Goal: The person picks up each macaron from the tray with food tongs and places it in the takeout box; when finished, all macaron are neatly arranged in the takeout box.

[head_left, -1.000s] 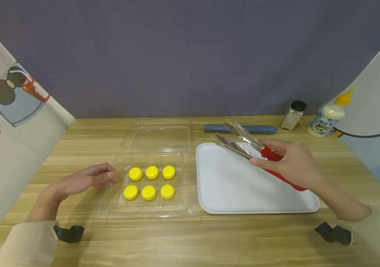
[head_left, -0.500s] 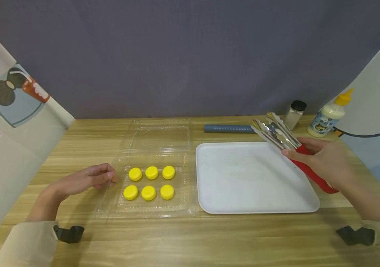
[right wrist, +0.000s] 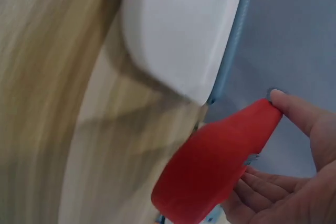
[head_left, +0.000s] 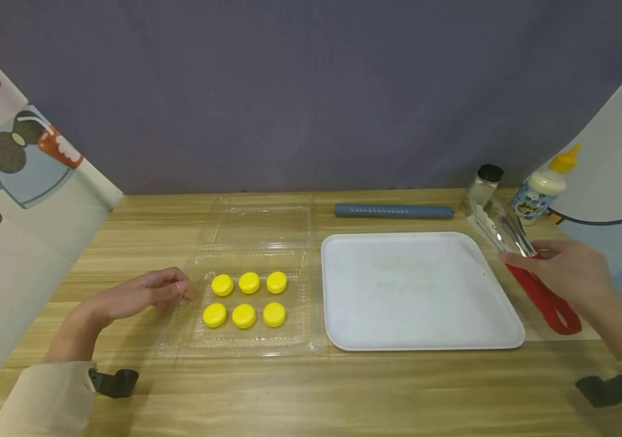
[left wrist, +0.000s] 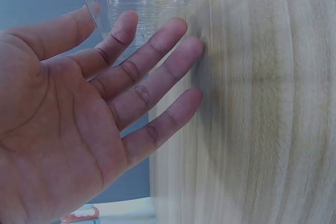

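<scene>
In my right hand (head_left: pixel 568 273) I grip a pair of tongs (head_left: pixel 543 294) with red handles and scalloped metal ends. They are beyond the right side of the white tray (head_left: pixel 420 291), their metal ends pointing at the back. The right wrist view shows the thumb on one side of the red handle (right wrist: pixel 220 156) and the fingers on the other. My left hand (head_left: pixel 141 294) is at the left edge of a clear plastic clamshell box (head_left: pixel 180 334). Its fingers (left wrist: pixel 163 77) are loosely extended, thumb and index fingertips right at the box's edge. Several yellow round pieces (head_left: pixel 243 315) sit inside in two rows.
The box's lid (head_left: pixel 264 227) lies folded back. A blue-grey stick-shaped item (head_left: pixel 393 211) lies behind the tray. At the back right stand a black-capped jar (head_left: pixel 483 185) and a squeeze bottle (head_left: pixel 539 193) with a yellow nozzle. A grey curtain (head_left: pixel 311 97) closes off the back.
My right hand has carried the tongs rightward from over the tray to beyond its right side, and their metal ends have come closer together. The left hand and the yellow pieces have stayed put.
</scene>
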{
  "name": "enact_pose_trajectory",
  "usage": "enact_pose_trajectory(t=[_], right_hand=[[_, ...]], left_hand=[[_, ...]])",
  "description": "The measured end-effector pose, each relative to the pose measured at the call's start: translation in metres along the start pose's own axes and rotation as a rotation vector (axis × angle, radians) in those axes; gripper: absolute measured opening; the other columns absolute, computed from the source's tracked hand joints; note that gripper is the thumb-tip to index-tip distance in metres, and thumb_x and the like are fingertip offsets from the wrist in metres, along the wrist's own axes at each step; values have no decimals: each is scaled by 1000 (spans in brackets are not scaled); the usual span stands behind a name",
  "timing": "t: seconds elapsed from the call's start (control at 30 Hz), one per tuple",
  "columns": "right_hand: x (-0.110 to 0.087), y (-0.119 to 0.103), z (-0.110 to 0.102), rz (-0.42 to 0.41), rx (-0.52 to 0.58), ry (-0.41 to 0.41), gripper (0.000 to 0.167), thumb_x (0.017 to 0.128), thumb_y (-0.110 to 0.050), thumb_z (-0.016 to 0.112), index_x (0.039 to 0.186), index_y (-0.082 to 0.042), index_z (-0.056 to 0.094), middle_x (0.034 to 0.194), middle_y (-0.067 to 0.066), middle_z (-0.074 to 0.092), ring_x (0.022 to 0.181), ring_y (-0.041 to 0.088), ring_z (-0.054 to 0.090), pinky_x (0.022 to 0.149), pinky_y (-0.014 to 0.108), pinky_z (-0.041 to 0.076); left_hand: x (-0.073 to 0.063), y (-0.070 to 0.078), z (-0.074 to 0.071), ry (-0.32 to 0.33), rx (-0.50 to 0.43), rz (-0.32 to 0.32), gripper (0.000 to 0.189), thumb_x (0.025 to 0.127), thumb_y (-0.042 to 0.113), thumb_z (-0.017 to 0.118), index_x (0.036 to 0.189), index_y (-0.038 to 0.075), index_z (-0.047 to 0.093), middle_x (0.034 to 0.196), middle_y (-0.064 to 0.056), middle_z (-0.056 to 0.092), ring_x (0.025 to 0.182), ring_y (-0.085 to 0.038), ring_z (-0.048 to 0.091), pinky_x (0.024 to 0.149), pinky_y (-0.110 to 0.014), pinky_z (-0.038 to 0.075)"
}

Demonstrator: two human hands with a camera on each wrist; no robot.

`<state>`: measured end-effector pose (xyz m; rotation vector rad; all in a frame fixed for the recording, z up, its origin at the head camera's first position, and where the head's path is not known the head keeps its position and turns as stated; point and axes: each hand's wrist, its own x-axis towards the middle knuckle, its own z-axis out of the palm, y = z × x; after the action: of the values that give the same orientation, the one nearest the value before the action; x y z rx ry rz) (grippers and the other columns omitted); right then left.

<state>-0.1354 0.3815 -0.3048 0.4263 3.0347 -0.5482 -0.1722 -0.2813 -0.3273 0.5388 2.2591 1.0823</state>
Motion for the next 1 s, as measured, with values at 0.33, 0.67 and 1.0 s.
enact_pose_trajectory(t=[0.33, 0.67, 1.0], right_hand=[[6, 29, 5, -2, -150, -65, 99, 92, -66, 61, 125, 26, 49, 121, 44, 53, 95, 57, 58, 74, 59, 49], [6, 43, 15, 30, -112, -121, 83, 90, -67, 63, 87, 16, 62, 62, 8, 54, 59, 21, 52, 54, 35, 43], [3, 43, 27, 1, -113, -48, 68, 86, -68, 67, 53, -17, 37, 51, -7, 34, 50, 12, 36, 49, 29, 31]], left_hand=[[-1, 1, 1, 1, -2, -29, 31, 111, 25, 41, 122, -1, 54, 120, -14, 61, 101, -26, 57, 87, -45, 49], [-1, 0, 1, 3, -7, -10, 29, 111, 22, 41, 120, -2, 53, 110, -13, 59, 89, -25, 50, 81, -45, 46], [-2, 1, 2, 10, -7, -1, 28, 111, 22, 41, 118, -2, 53, 110, -13, 58, 89, -24, 50, 81, -45, 46]])
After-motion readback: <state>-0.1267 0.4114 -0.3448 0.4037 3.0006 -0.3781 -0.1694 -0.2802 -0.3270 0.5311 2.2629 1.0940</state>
